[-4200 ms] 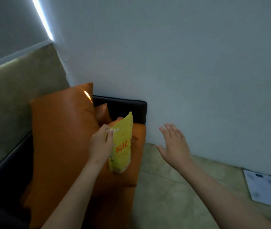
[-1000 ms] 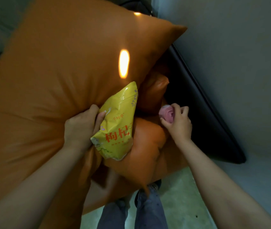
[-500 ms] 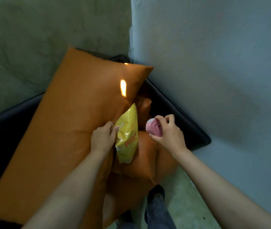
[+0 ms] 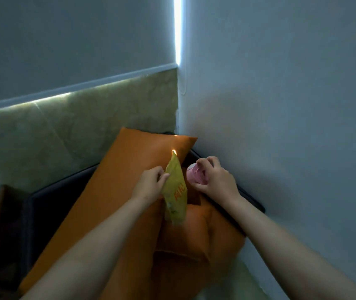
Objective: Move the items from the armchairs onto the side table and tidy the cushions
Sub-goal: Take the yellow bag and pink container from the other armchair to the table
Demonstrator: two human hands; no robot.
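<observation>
A pink container [image 4: 195, 175], picked from beside the small cushion [image 4: 194, 230] a second ago, has been raised clear and is gripped by the curled fingers of the right hand [image 4: 216, 182]. The yellow packet [image 4: 176, 195] is pinched at its edge by the left hand [image 4: 148, 187], just beside the right. Both items seem ready to be carried to the worktop, which cannot be clearly made out here. The cushions are not yet tidied.

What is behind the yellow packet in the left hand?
Behind the yellow packet, pinched by the left hand, is the large orange cushion; a smaller orange cushion lies below. The packet covers whatever is between them.
</observation>
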